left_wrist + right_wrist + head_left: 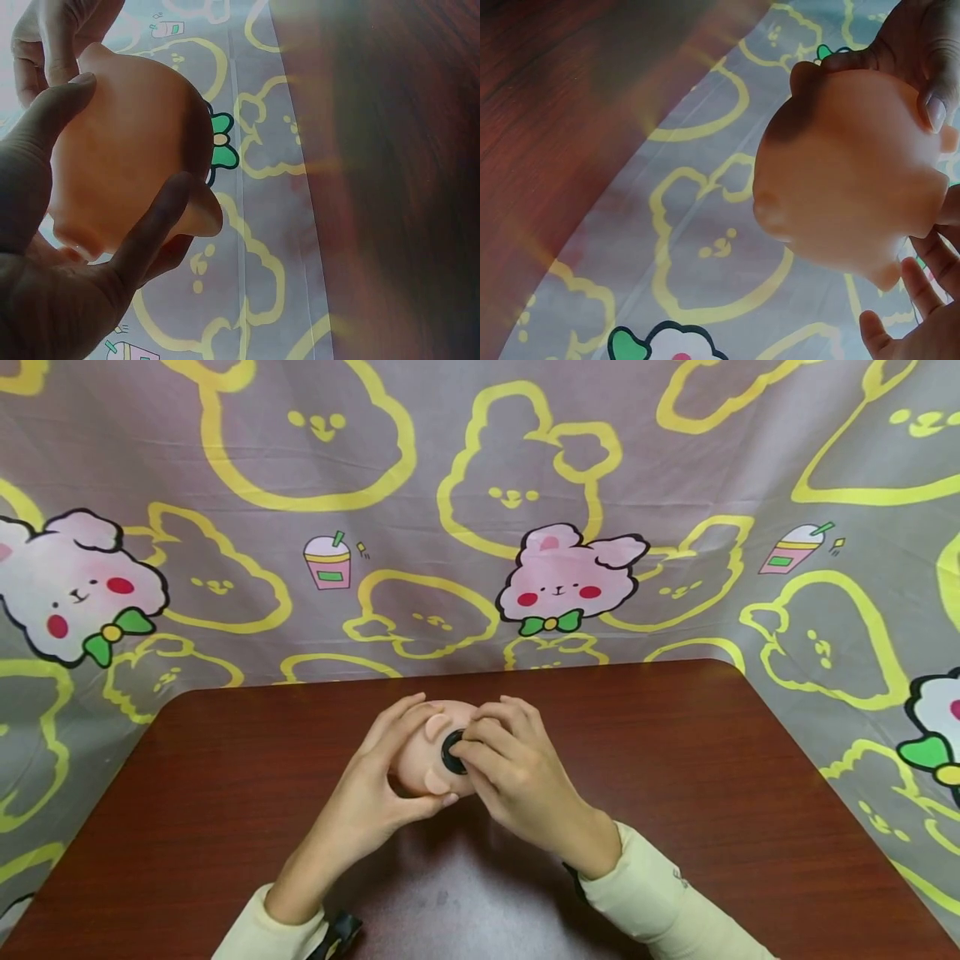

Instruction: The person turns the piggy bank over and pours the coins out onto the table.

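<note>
Both forearms reach in over the table (675, 760), pale sleeves (660, 902) pushed to the wrists, hands meeting at centre.

Left hand (378, 793): palm turned inward, fingers curled over the far side of the toy, thumb tucked under its near edge. The left wrist view shows thumb and a finger pressing the rounded body from either side.

Right hand (517, 777): knuckles up, fingers bent down, their tips on a black round plug (452, 752) set in the toy's upturned underside.

Toy: peach-coloured piggy bank (423, 760), smooth, rounded, with small stubby feet, held between the two hands just above the tabletop, underside facing the person.

Grip: left cups and clamps the body; right pinches at the plug's rim.

Behind the grip: cartoon rabbit cloth (555, 577) hangs as backdrop.
</note>
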A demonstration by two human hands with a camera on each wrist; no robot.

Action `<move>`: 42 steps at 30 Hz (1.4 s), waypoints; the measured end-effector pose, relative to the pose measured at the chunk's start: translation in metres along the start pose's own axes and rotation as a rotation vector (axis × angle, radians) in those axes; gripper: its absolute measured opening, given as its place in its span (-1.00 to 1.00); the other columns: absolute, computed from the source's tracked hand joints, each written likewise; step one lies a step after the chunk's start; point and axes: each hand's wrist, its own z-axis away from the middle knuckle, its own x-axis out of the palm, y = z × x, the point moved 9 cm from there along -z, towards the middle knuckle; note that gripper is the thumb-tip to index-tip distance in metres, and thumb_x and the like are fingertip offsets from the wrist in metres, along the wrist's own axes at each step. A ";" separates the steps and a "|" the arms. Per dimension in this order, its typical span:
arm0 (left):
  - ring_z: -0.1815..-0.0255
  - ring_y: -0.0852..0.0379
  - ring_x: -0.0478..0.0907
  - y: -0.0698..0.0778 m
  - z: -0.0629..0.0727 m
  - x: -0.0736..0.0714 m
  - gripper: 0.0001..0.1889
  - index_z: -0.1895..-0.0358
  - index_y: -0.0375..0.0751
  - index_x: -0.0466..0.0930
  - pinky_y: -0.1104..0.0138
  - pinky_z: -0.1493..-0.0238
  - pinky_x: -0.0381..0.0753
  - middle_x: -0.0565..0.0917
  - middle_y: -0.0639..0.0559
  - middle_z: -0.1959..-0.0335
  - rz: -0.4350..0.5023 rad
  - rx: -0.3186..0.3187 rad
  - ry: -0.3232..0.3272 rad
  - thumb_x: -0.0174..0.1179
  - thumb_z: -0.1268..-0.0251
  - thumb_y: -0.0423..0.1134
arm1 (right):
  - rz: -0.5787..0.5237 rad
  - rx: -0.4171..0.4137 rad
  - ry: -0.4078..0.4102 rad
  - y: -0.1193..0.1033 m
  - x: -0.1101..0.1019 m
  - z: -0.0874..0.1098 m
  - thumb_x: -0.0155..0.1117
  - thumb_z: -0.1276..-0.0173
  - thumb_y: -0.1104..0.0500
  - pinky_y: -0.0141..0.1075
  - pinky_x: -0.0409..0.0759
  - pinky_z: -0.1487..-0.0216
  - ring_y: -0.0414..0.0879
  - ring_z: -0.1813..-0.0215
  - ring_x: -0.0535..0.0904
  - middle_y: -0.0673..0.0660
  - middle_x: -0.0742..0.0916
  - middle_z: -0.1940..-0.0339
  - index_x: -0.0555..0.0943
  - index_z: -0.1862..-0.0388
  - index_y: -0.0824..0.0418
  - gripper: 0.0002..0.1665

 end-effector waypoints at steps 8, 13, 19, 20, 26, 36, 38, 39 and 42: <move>-0.53 -0.04 0.36 0.001 0.000 0.001 0.02 -0.53 0.16 0.40 0.00 -0.32 0.56 0.30 0.00 -0.60 -0.025 0.007 -0.001 0.72 0.11 -0.22 | -0.004 0.006 -0.019 -0.001 0.000 -0.002 0.38 -0.18 0.47 0.10 0.51 -0.23 0.08 -0.07 0.57 0.10 0.69 0.20 0.71 0.25 0.22 -0.78; -0.50 -0.04 0.40 0.001 0.001 0.001 0.02 -0.54 0.16 0.40 0.06 -0.28 0.59 0.30 0.01 -0.60 -0.027 0.001 -0.007 0.71 0.11 -0.21 | -0.013 0.008 -0.038 -0.001 0.000 -0.002 0.31 -0.26 0.45 0.09 0.51 -0.25 0.06 -0.04 0.56 0.08 0.68 0.21 0.72 0.26 0.21 -0.81; -0.47 -0.02 0.44 0.000 0.002 0.003 0.01 -0.53 0.17 0.41 0.15 -0.25 0.60 0.29 0.04 -0.61 -0.027 -0.007 -0.022 0.72 0.11 -0.20 | -0.011 -0.033 -0.050 -0.003 0.002 0.000 0.50 -0.16 0.38 0.11 0.52 -0.21 0.05 -0.03 0.56 0.06 0.69 0.21 0.73 0.29 0.17 -0.82; -0.45 -0.01 0.46 0.000 0.002 0.003 0.01 -0.53 0.16 0.41 0.17 -0.25 0.59 0.28 0.04 -0.61 -0.027 -0.007 -0.025 0.72 0.11 -0.20 | -0.009 -0.039 -0.055 -0.003 0.002 0.000 0.54 -0.14 0.34 0.12 0.52 -0.21 0.05 -0.03 0.56 0.06 0.70 0.21 0.74 0.30 0.17 -0.82; -0.41 0.01 0.50 0.001 0.002 0.004 0.00 -0.52 0.17 0.43 0.25 -0.25 0.58 0.28 0.04 -0.61 -0.029 -0.002 -0.038 0.72 0.11 -0.20 | 0.003 -0.063 -0.071 -0.004 0.002 0.002 0.59 -0.11 0.28 0.16 0.54 -0.21 0.04 -0.04 0.61 0.04 0.72 0.21 0.72 0.31 0.14 -0.80; -0.42 0.03 0.48 0.003 0.001 0.005 -0.01 -0.51 0.17 0.44 0.33 -0.29 0.52 0.29 0.09 -0.61 -0.023 0.027 -0.044 0.72 0.11 -0.21 | 0.002 -0.070 -0.082 -0.005 0.001 0.003 0.49 -0.12 0.40 0.20 0.52 -0.24 0.03 -0.06 0.62 0.02 0.75 0.20 0.72 0.33 0.13 -0.79; -0.43 0.03 0.47 0.003 0.001 0.006 -0.02 -0.50 0.16 0.44 0.33 -0.30 0.51 0.30 0.09 -0.60 -0.023 0.036 -0.043 0.72 0.11 -0.21 | 0.005 -0.070 -0.083 -0.005 0.001 0.003 0.49 -0.12 0.40 0.20 0.51 -0.24 0.02 -0.05 0.62 0.01 0.75 0.20 0.71 0.33 0.13 -0.79; -0.43 0.03 0.47 0.003 0.001 0.006 -0.02 -0.50 0.16 0.45 0.32 -0.30 0.51 0.30 0.08 -0.60 -0.023 0.040 -0.043 0.72 0.11 -0.21 | 0.007 -0.071 -0.082 -0.005 0.001 0.003 0.49 -0.11 0.39 0.20 0.51 -0.25 0.01 -0.05 0.62 0.01 0.76 0.20 0.71 0.32 0.14 -0.79; -0.43 0.03 0.47 0.003 0.001 0.006 -0.03 -0.49 0.16 0.45 0.29 -0.29 0.53 0.30 0.08 -0.60 -0.026 0.045 -0.042 0.72 0.11 -0.22 | 0.012 -0.074 -0.078 -0.006 0.001 0.003 0.48 -0.12 0.40 0.20 0.51 -0.25 0.01 -0.04 0.62 0.01 0.76 0.21 0.71 0.32 0.14 -0.79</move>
